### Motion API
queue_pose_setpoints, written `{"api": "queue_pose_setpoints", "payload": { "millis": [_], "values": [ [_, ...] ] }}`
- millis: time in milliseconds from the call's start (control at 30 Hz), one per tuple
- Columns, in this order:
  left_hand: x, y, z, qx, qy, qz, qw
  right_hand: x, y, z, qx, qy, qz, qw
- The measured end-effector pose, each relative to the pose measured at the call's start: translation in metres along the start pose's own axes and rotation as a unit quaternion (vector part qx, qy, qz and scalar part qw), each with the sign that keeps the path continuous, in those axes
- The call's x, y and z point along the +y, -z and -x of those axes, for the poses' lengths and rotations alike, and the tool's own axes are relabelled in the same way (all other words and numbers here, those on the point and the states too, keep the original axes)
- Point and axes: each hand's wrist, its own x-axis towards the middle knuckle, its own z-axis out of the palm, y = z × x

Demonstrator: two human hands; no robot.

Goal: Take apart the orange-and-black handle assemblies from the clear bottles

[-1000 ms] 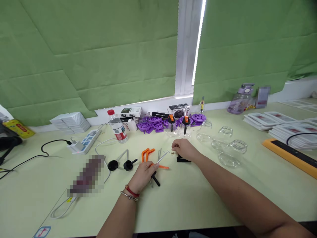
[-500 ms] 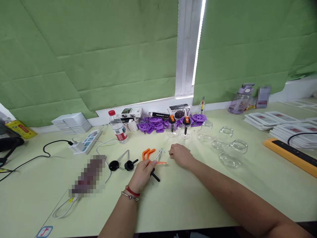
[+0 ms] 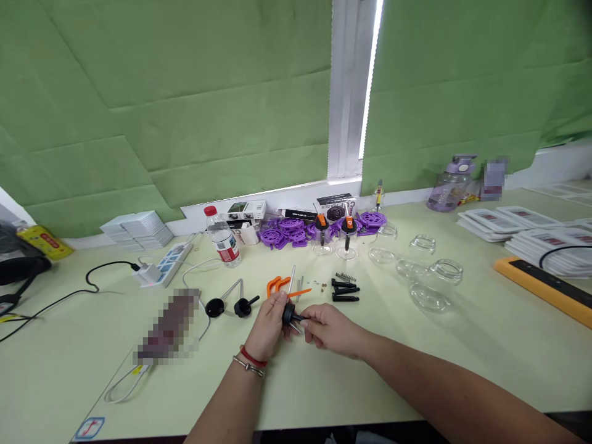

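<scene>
My left hand [image 3: 268, 324] is closed around a black round cap [image 3: 288, 313] with a thin metal tube [image 3: 291, 279] rising from it. A black stem [image 3: 298, 317] sticks out of the cap toward the right. At its tip the fingers of my right hand [image 3: 330, 330] are pinched together; whatever small thing they hold is hidden. Orange levers [image 3: 277, 285] lie just beyond my left hand, beside thin metal pins [image 3: 300, 287]. Past my right hand are black tubular handles [image 3: 345, 298], coil springs [image 3: 346, 277] and tiny brass pieces [image 3: 323, 285].
Two more black caps [image 3: 215, 307] [image 3: 242, 307] with metal tubes lie on the left. Assembled pieces with orange tops [image 3: 348, 223] stand behind, before purple plastic parts [image 3: 291, 229]. Clear glass vessels [image 3: 430, 298] are at right, a water bottle [image 3: 222, 237] at back left.
My right hand has come back from the small parts to the cap's stem, uncovering the springs and black handles. My left hand has turned the cap so its stem points right.
</scene>
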Motion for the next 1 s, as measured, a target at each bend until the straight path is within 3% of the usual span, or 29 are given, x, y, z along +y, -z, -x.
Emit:
{"api": "queue_pose_setpoints", "payload": {
  "millis": [167, 433, 633, 800, 1000],
  "values": [
    [0.002, 0.003, 0.000, -0.026, 0.000, -0.006, 1.000, 0.003, 0.011, -0.001, 0.034, 0.006, 0.043, 0.998],
    [0.006, -0.006, 0.001, 0.028, -0.038, -0.037, 0.998, 0.005, 0.014, 0.004, 0.014, 0.024, 0.070, 0.997],
    [0.002, -0.001, -0.001, -0.007, 0.040, 0.027, 0.999, -0.001, 0.017, 0.002, 0.054, 0.024, 0.062, 0.996],
    [0.002, 0.007, -0.002, -0.048, 0.048, 0.063, 0.996, 0.001, 0.022, 0.001, 0.076, 0.039, 0.085, 0.993],
    [0.003, 0.010, -0.004, -0.008, 0.034, 0.056, 0.998, 0.003, 0.021, 0.001, 0.086, 0.028, 0.077, 0.993]
  ]
}}
